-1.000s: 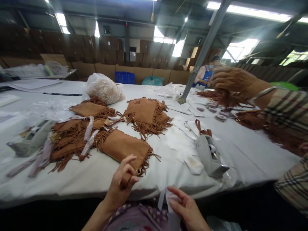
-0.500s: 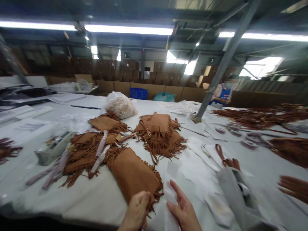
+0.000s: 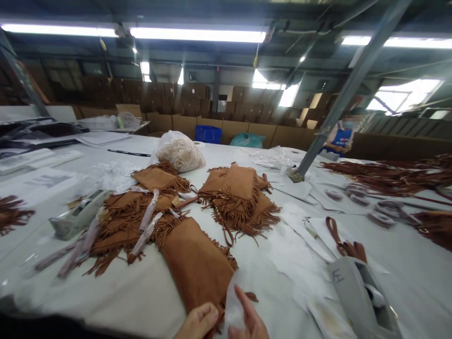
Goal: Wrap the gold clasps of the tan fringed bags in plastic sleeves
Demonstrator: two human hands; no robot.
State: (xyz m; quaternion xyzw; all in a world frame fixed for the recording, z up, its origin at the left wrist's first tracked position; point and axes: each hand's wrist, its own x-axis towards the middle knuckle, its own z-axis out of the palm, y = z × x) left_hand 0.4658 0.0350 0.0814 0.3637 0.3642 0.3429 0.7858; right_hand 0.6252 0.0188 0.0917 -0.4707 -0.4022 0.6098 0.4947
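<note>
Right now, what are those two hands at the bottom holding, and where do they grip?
The left hand grips the brown fringed pouch at its near corner; the right hand holds a thin white sheet against that edge.

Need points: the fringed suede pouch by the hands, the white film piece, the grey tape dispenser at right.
fringed suede pouch [image 3: 196, 266], head view, middle of its flat brown face.
white film piece [image 3: 233, 306], head view, its centre, between the two hands.
grey tape dispenser [image 3: 353, 294], head view, its left side wall.

Warehouse hall: stacked cardboard boxes along the far wall, fluorescent tubes overhead, slanted steel post.
</note>
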